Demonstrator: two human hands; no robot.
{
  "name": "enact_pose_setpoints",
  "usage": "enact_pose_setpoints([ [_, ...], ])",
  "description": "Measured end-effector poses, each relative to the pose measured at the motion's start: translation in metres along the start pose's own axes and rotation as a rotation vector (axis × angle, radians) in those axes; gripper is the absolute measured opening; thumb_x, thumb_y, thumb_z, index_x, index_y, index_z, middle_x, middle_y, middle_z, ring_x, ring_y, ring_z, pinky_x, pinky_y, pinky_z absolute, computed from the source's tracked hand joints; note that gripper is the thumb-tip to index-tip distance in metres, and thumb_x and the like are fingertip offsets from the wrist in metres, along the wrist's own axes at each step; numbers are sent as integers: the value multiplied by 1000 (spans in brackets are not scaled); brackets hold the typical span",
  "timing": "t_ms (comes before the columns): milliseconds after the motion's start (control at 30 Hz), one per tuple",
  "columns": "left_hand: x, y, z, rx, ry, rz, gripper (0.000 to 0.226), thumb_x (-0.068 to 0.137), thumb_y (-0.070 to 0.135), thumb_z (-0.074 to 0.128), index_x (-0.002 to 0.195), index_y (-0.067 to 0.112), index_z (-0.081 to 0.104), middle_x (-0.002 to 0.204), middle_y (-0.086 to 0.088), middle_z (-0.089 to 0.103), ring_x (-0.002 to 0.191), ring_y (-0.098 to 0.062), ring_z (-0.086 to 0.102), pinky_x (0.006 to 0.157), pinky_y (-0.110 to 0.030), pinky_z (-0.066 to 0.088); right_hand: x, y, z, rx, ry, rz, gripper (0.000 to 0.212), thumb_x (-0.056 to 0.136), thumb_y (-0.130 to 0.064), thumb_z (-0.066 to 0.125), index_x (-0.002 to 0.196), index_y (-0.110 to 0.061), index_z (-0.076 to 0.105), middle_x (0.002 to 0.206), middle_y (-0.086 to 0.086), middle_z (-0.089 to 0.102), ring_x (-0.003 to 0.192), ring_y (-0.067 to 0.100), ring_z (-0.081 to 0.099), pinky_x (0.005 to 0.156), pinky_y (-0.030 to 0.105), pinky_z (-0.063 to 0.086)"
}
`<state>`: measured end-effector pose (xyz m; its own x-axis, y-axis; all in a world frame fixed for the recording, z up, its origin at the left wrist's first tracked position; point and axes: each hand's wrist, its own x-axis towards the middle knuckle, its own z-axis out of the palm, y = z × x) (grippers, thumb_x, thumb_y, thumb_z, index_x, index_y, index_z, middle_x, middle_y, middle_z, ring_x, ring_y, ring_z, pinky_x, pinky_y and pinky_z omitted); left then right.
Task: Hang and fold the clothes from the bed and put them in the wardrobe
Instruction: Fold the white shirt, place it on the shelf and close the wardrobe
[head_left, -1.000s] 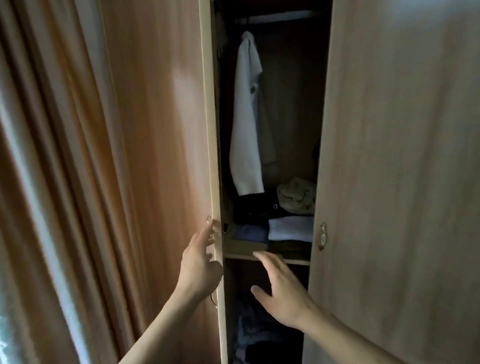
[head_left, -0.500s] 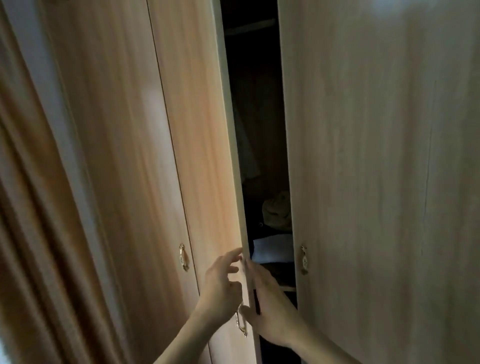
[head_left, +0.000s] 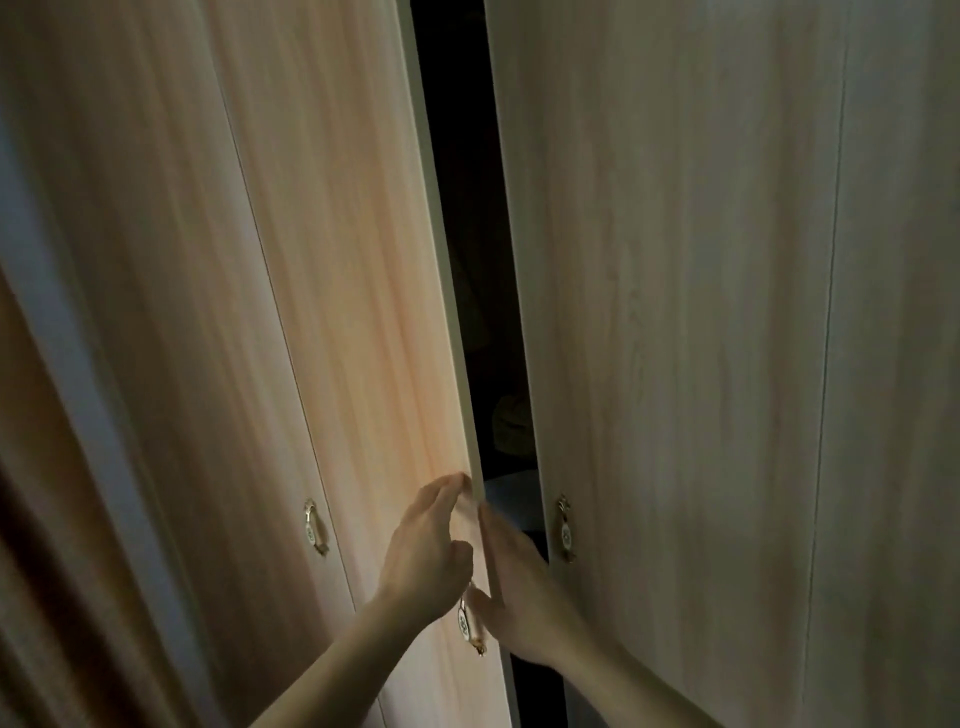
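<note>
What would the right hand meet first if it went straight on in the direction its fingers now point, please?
The right hand lies along the edge of the left wardrobe door, fingers pointing up into the dark gap. First in line is probably the pale folded cloth inside, though depth is unclear.

Pale wood-grain wardrobe (head_left: 675, 312), its left door (head_left: 337, 286) ajar leaving a narrow dark gap, small brass handles on the doors, dim folded clothes (head_left: 511, 499) barely visible inside on a shelf
</note>
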<state>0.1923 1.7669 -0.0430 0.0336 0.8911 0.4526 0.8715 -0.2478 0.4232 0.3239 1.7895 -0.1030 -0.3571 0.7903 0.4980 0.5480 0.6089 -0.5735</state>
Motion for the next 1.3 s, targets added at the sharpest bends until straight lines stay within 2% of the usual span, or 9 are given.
enact_pose_setpoints([
  [133, 9, -4, 12, 26, -1, 48, 77, 88, 4, 58, 154, 29, 27, 163, 10, 21, 146, -17, 30, 108, -25, 39, 5, 17, -2, -38, 14, 38, 86, 93, -43, 59, 155, -44, -2, 162, -17, 16, 149, 8, 18, 118, 40, 32],
  [267, 25, -10, 29, 108, 56, 128, 81, 85, 6, 59, 154, 33, 26, 166, 11, 5, 146, -18, 29, 89, -22, 51, 9, 29, -9, -125, 14, 87, 86, 94, -43, 56, 152, -45, -8, 165, -7, 5, 151, 18, 10, 117, 42, 29],
  [433, 55, -20, 48, 123, 96, 232, 79, 72, 1, 67, 144, 26, 48, 162, 2, 26, 135, -25, 43, 75, -24, 55, 26, 49, -16, -145, 56, 123, 86, 93, -41, 58, 155, -42, -1, 165, -10, 3, 152, 16, 9, 121, 41, 25],
  [600, 81, -43, 53, 165, 98, 355, 83, 71, -2, 64, 145, 30, 45, 162, 3, 26, 141, -23, 34, 86, -31, 55, 43, 63, -21, -155, 133, 141, 73, 94, -32, 58, 156, -29, 19, 163, -10, 13, 149, 6, 13, 121, 33, 22],
  [767, 105, -63, 59, 245, 146, 458, 82, 72, 0, 69, 146, 27, 46, 162, -1, 26, 148, -29, 25, 108, -39, 30, 59, 74, -28, -274, 205, 175, 66, 95, -35, 58, 154, -28, 28, 160, -8, 20, 147, 5, 16, 114, 15, 12],
  [933, 121, -69, 74, 214, 158, 495, 85, 69, 8, 78, 146, 25, 45, 163, -5, 25, 148, -36, 25, 110, -52, 34, 70, 90, -46, -431, 262, 210, 66, 92, -34, 57, 151, -18, 33, 159, 2, 27, 148, 15, 21, 120, 25, 18],
  [1033, 128, -66, 83, 193, 153, 485, 87, 67, 8, 75, 147, 24, 45, 164, -7, 22, 148, -38, 23, 109, -58, 39, 75, 98, -59, -488, 254, 224, 69, 93, -34, 59, 153, -18, 30, 160, 1, 25, 148, 13, 18, 117, 18, 11],
  [1133, 135, -66, 89, 198, 170, 489, 86, 65, 9, 73, 146, 22, 46, 163, -8, 24, 147, -39, 26, 104, -60, 42, 83, 107, -65, -508, 265, 204, 68, 93, -32, 59, 153, -16, 31, 161, 3, 24, 149, 15, 17, 121, 27, 16],
  [1300, 149, -69, 100, 267, 175, 498, 86, 71, 16, 72, 151, 22, 39, 165, -7, 17, 148, -39, 21, 109, -60, 37, 99, 117, -65, -525, 285, 178, 68, 91, -33, 58, 151, -15, 33, 160, 3, 24, 150, 15, 15, 121, 26, 17],
])
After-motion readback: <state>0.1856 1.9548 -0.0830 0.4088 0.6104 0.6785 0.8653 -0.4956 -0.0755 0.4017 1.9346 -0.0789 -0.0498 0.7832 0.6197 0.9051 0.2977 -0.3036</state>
